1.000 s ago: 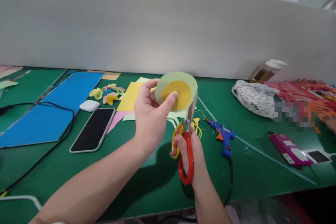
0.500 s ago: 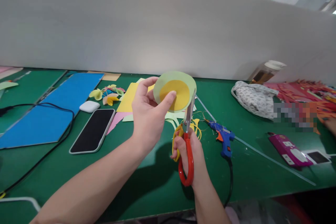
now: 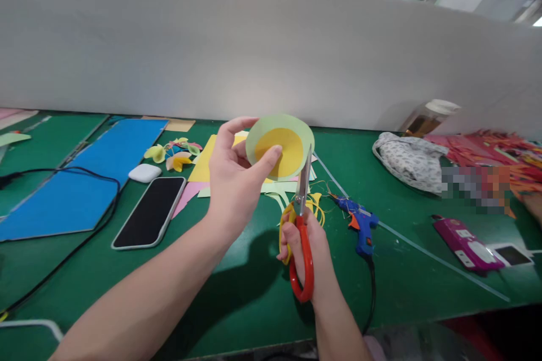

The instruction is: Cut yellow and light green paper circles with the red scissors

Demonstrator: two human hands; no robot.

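My left hand pinches a round green paper with a smaller yellow paper circle on its face, the thumb pressed on the yellow. My right hand is closed round the red and yellow handles of a pair of scissors. The blades point up at the right edge of the green disc. Behind and below the hands, yellow sheets, pink paper and green scraps lie on the green table.
A phone, white case, blue board and paper flowers lie left. On the right are a blue glue gun with a long glue stick, a patterned cloth, a jar and a purple device.
My left hand and the paper disc have shifted slightly left. The scissors' blades stand a little more upright at the disc's edge.
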